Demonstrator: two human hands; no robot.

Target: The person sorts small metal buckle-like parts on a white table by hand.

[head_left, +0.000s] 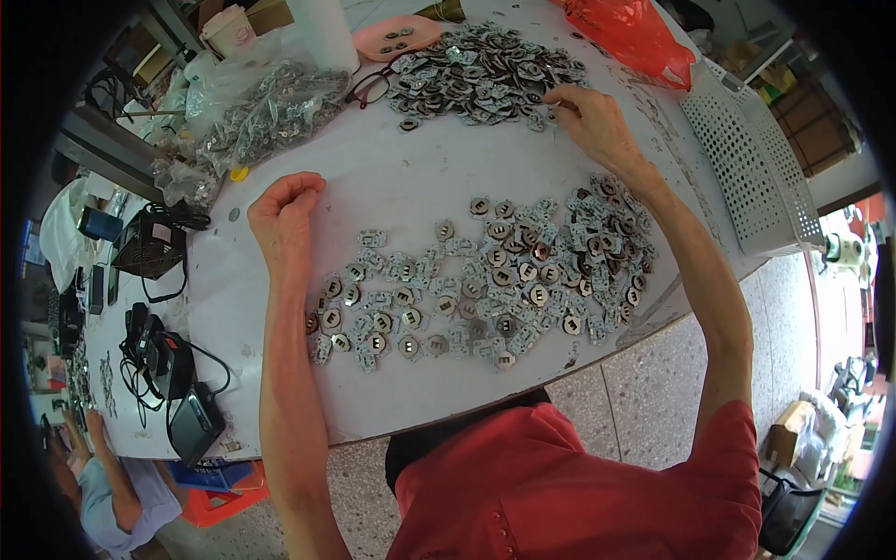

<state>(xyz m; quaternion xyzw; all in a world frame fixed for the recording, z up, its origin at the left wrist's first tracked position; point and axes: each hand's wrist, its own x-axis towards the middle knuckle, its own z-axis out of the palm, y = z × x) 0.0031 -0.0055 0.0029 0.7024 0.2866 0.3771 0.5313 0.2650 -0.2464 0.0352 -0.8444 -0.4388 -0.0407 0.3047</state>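
My left hand [283, 217] rests on the white table [392, 177] with its fingers curled into a loose fist; whether it holds a small part is hidden. It lies just left of a spread of small flat metal parts [485, 289] near the table's front edge. My right hand [590, 119] reaches to the far pile of the same metal parts [485, 75], fingertips pinching at the pile's right edge.
A clear bag of metal pieces [271, 112], dark-rimmed glasses [371, 89], a pink dish [397, 37] and a paper cup [229, 30] stand at the back. A white perforated basket [751, 168] is at the right, a red bag [635, 37] behind. Black chargers and cables [163, 364] lie left.
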